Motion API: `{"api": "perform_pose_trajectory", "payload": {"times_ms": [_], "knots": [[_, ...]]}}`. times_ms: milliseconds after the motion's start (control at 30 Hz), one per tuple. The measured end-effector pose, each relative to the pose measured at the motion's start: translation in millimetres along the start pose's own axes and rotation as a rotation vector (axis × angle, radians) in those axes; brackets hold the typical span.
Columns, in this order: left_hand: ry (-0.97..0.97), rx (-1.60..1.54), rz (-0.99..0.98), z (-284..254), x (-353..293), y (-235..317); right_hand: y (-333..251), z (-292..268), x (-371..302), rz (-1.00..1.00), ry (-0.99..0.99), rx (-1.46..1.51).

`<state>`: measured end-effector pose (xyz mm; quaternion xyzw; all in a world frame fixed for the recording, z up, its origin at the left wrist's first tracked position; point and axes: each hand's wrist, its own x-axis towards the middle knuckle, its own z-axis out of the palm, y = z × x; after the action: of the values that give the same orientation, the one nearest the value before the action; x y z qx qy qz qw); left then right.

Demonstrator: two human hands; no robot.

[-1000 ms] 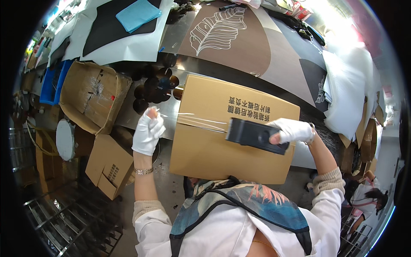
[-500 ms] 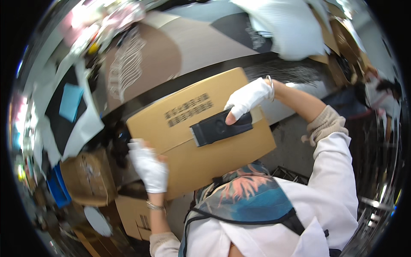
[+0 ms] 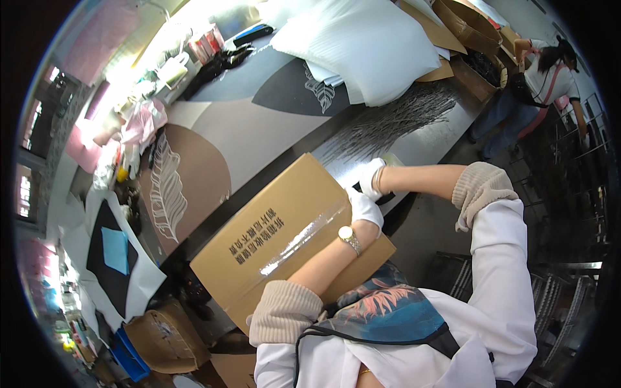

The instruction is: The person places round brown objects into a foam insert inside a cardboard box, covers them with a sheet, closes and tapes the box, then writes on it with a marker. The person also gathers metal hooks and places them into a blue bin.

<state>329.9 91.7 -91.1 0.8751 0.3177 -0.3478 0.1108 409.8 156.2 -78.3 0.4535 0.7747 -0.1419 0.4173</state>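
Note:
A brown cardboard box (image 3: pixel 304 187) lies tilted before me, printed on top, with a shiny strip of clear tape (image 3: pixel 301 246) along its middle seam. My left hand (image 3: pixel 367 212), white-gloved with a watch at the wrist, rests at the box's right end; its fingers are mostly hidden. Just beyond it, my right hand (image 3: pixel 372 179), also gloved, is closed off the box's right edge. The tape dispenser it held a moment ago is nearly all hidden; a pale rounded part of what looks like its tape roll (image 3: pixel 391 159) shows past the glove.
A table with a leaf-patterned mat (image 3: pixel 239 136) stretches ahead, bearing a stack of white foam sheets (image 3: pixel 362 52). Open cartons (image 3: pixel 469 26) stand at the far right, near another person (image 3: pixel 543 77). To the lower left are a blue bin (image 3: pixel 129 354) and an open carton (image 3: pixel 165 339).
My right hand has drawn the dispenser rightward past the box's end, leaving tape along the seam. My left hand has crossed from the box's left side to its right end. The view has turned.

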Motion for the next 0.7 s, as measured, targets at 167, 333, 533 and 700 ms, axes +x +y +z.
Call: {"api": "perform_pose_trajectory", "payload": {"times_ms": [167,333,533,700], "knots": [[-0.035,0.056,0.009,6.6,23.8,-2.8,20.1,-49.0,-57.4,0.233,0.201,-0.005],[0.096,-0.125,0.05,6.1,19.8,-16.4,27.7,-123.2,-84.5,0.211,0.585,0.393],[0.601,-0.676,0.085,22.4,21.6,-31.1,-22.6,-166.9,41.6,0.296,1.367,0.091],[1.019,-0.438,0.302,29.1,25.1,-33.5,-16.6,-123.2,31.2,0.178,1.608,0.341]]}}
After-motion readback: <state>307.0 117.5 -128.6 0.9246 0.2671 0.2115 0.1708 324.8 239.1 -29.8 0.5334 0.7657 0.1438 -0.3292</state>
